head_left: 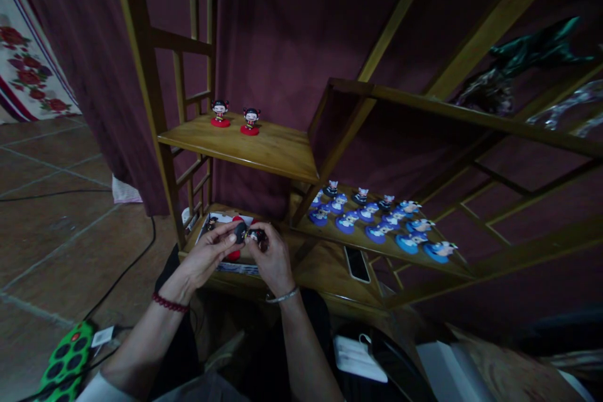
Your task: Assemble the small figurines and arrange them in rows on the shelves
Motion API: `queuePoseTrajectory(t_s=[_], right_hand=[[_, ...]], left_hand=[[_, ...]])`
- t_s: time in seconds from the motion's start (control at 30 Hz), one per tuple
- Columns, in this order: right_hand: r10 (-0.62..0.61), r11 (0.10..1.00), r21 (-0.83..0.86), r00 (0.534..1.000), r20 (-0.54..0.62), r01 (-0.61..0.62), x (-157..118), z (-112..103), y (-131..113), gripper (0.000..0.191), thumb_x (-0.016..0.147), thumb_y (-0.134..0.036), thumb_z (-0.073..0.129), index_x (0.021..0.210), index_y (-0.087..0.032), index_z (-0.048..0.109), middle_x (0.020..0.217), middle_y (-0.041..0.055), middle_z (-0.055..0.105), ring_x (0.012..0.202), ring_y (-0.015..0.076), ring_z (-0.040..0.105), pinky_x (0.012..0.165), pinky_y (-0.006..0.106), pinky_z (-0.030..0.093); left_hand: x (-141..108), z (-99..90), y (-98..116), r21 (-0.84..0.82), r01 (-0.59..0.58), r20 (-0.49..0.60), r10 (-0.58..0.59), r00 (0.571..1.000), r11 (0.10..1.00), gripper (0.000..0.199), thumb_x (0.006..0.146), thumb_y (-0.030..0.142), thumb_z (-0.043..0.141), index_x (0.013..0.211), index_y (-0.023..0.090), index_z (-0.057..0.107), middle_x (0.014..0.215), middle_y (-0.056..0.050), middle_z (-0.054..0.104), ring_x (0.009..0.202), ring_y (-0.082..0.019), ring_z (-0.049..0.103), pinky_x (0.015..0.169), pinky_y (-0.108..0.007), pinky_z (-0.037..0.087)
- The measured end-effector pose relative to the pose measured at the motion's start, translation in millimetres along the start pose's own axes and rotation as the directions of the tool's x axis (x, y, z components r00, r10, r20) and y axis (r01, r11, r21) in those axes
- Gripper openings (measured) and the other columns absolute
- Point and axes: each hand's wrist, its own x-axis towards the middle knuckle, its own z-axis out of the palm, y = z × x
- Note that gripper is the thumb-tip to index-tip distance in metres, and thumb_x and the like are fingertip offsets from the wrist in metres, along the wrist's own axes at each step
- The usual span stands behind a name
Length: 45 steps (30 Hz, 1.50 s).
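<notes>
Pinching a small dark round piece (240, 232) in a closed grip, the left hand (206, 255) comes in from the near left, while the right hand (272, 257) grips a tiny black-haired doll (257, 237) just beside it. The piece lies to the doll's left, almost touching it, nearer the left hand. Below them, a white printed box (225, 221) sits on the lower shelf (325, 276), with a phone (357, 264) further right. Beyond, rows of blue-based dolls (347, 223) stand on the middle shelf (358, 250), and two red-based dolls (220, 113) stand on the upper shelf (268, 151).
</notes>
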Motion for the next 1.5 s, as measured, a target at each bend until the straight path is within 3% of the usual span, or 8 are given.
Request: queuePoseTrajectory(t_s=[0.33,0.5,0.67,0.83,1.2,1.5], right_hand=[[0.067,0.997,0.036,0.997,0.035,-0.068,2.5,-0.2,5.0,0.016,0.074,-0.023,0.052,0.089,-0.021,0.056,0.083,0.0001,0.061,0.076,0.0143,0.055,0.069,0.025,0.043],[0.155,0.979,0.124,0.987,0.036,-0.158,5.1,-0.1,6.6,0.016,0.073,-0.026,0.053,0.088,-0.02,0.057,0.083,0.0006,0.061,0.075,0.0143,0.056,0.069,0.025,0.044],[0.164,0.954,0.242,0.984,0.075,-0.178,7.3,1.2,11.4,0.017,0.072,-0.027,0.054,0.087,-0.02,0.057,0.078,-0.0012,0.061,0.071,0.013,0.055,0.067,0.024,0.044],[0.179,0.934,0.304,0.982,0.064,-0.19,6.7,4.1,16.8,0.018,0.072,-0.029,0.055,0.088,-0.019,0.056,0.079,-0.0007,0.06,0.071,0.013,0.055,0.067,0.024,0.045],[0.165,0.962,0.213,0.986,0.04,-0.17,5.4,0.6,10.8,0.019,0.073,-0.029,0.054,0.088,-0.019,0.057,0.078,0.0001,0.059,0.071,0.0133,0.054,0.065,0.023,0.044],[0.111,0.98,0.163,0.993,0.051,-0.118,3.9,0.6,7.0,0.016,0.073,-0.026,0.053,0.088,-0.02,0.057,0.078,-0.0006,0.06,0.068,0.0125,0.054,0.063,0.023,0.044]], left_hand=[[3.8,0.2,-4.4,-0.048,0.019,0.017,-0.018,1.0,0.999,0.031,0.068,0.014,0.067,0.099,0.016,0.064,0.106,-0.006,0.062,0.097,-0.017,0.057,0.089,-0.031,0.044],[6.1,-0.3,-6.2,-0.075,0.024,0.051,-0.02,0.999,0.997,0.032,0.07,0.014,0.066,0.101,0.017,0.063,0.108,-0.005,0.062,0.098,-0.016,0.056,0.089,-0.029,0.044],[7.6,-1.2,-7.1,-0.08,0.031,0.072,-0.025,0.997,0.996,0.033,0.071,0.015,0.065,0.104,0.018,0.062,0.11,-0.005,0.061,0.097,-0.016,0.057,0.09,-0.029,0.044],[10.1,-4.2,-11.0,-0.137,0.037,0.018,-0.035,0.999,0.99,0.03,0.07,0.016,0.066,0.1,0.017,0.063,0.105,-0.005,0.063,0.09,-0.014,0.06,0.09,-0.03,0.043],[10.7,-5.3,-12.8,-0.147,0.039,0.059,-0.03,0.998,0.988,0.029,0.071,0.016,0.065,0.1,0.015,0.063,0.102,-0.006,0.064,0.089,-0.014,0.06,0.089,-0.029,0.044],[7.8,-6.5,-11.7,-0.129,0.046,0.031,-0.042,0.999,0.991,0.027,0.071,0.015,0.065,0.098,0.016,0.064,0.104,-0.005,0.063,0.09,-0.014,0.059,0.087,-0.028,0.044]])
